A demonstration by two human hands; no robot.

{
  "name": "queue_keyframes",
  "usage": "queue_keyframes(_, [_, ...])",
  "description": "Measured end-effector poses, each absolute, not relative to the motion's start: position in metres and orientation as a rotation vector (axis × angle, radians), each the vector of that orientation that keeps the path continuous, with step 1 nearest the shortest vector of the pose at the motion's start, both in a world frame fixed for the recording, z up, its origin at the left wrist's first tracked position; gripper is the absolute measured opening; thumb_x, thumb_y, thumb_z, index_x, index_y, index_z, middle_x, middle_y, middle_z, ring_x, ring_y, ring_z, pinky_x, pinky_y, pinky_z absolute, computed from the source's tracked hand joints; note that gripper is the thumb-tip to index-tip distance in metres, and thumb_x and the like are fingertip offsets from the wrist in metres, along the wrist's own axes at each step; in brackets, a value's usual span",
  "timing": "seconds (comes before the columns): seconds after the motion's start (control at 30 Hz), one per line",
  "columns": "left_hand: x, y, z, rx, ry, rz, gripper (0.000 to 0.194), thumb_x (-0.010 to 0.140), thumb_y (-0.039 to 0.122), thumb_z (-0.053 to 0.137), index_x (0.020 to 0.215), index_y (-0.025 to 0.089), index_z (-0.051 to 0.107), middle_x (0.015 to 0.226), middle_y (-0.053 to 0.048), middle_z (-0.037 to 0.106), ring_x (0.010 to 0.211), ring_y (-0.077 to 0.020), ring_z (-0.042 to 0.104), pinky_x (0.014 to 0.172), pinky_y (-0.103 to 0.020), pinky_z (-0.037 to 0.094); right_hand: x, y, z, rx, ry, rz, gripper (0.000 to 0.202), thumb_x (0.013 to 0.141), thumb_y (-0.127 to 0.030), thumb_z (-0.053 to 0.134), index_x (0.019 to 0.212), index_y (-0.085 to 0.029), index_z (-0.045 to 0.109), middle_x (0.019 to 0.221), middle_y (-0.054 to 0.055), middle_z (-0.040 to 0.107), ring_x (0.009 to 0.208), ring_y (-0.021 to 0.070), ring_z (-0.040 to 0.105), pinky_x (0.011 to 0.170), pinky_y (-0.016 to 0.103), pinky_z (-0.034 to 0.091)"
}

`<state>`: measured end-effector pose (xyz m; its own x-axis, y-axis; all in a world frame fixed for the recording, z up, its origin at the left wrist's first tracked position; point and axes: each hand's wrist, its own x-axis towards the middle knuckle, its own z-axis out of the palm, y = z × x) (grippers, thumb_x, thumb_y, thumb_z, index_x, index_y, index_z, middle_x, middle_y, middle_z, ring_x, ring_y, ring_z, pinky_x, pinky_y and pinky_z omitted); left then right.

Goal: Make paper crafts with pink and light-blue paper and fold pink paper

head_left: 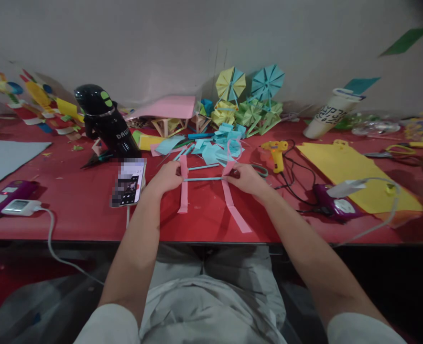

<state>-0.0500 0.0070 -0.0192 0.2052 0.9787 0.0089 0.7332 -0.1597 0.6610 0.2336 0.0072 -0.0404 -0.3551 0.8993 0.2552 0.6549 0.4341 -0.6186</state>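
My left hand [167, 177] is closed in a pinch on a pink paper strip [184, 198] that stretches toward the table's front edge. On the right, a second pink paper strip [232, 203], bent and slanting, is pinched by my right hand [247, 178]. Between the strips runs a thin light-blue paper stick [204, 179], its ends at my fingertips. Just behind it, another blue paper stick [204, 167] lies roughly parallel. A pink loop [234, 149] rises near the right strip. Fingers partly hide where sticks and strips meet.
Blue paper pieces [214, 148] and folded paper wheels [267, 81] stand behind. Left are a phone [134, 184] and black bottle [111, 124]; right, a yellow glue gun [276, 155] with cable, purple power strip [335, 203], yellow paper [354, 177], scissors [394, 152] and cup [331, 114].
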Motion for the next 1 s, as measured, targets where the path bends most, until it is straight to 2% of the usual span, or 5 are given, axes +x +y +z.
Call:
queue_keyframes(0.43, [-0.049, 0.006, -0.018, 1.936, 1.592, 0.645, 0.022, 0.066, 0.012, 0.067, 0.087, 0.018, 0.067, 0.089, -0.007, 0.074, 0.090, -0.0229, 0.069, 0.083, -0.033, 0.055, 0.233, 0.006, -0.039, -1.300, -2.129, 0.580, 0.011, 0.080, -0.028, 0.067, 0.085, -0.018, 0.071, 0.080, 0.006, 0.071, 0.070, 0.0196, 0.062, 0.067, 0.032, 0.050])
queue_keyframes(0.6, [-0.046, 0.003, -0.013, 1.918, 1.594, 0.661, 0.023, 0.069, 0.014, 0.066, 0.092, 0.018, 0.063, 0.096, -0.006, 0.071, 0.089, -0.0204, 0.067, 0.084, -0.033, 0.053, 0.233, 0.005, -0.036, -1.304, -2.146, 0.532, 0.012, 0.080, -0.029, 0.068, 0.082, -0.017, 0.071, 0.079, 0.007, 0.070, 0.070, 0.0189, 0.061, 0.069, 0.032, 0.048])
queue_keyframes(0.73, [-0.043, 0.001, -0.006, 1.858, 1.655, 1.018, 0.033, 0.073, 0.012, 0.063, 0.106, 0.018, 0.058, 0.112, -0.007, 0.065, 0.091, -0.0154, 0.064, 0.082, -0.028, 0.052, 0.233, 0.005, -0.033, -1.303, -2.155, 0.551, 0.013, 0.081, -0.029, 0.067, 0.080, -0.017, 0.070, 0.077, 0.006, 0.069, 0.068, 0.0179, 0.059, 0.068, 0.031, 0.047])
queue_keyframes(0.87, [-0.038, -0.006, 0.010, 1.904, 1.590, 1.441, 0.026, 0.078, 0.009, 0.054, 0.102, 0.019, 0.058, 0.106, -0.005, 0.065, 0.092, -0.0147, 0.062, 0.083, -0.026, 0.051, 0.232, 0.005, -0.032, -1.306, -2.141, 0.576, 0.009, 0.080, -0.026, 0.066, 0.079, -0.017, 0.068, 0.077, 0.006, 0.069, 0.066, 0.0167, 0.058, 0.066, 0.030, 0.046])
queue_keyframes(1.0, [-0.023, -0.011, 0.025, 2.109, 1.333, 1.165, 0.016, 0.081, 0.012, 0.050, 0.087, 0.018, 0.064, 0.093, -0.005, 0.068, 0.089, -0.0162, 0.063, 0.082, -0.028, 0.051, 0.232, 0.005, -0.032, -1.302, -2.134, 0.586, 0.011, 0.080, -0.028, 0.066, 0.077, -0.017, 0.065, 0.077, 0.005, 0.068, 0.066, 0.0164, 0.057, 0.065, 0.029, 0.046])
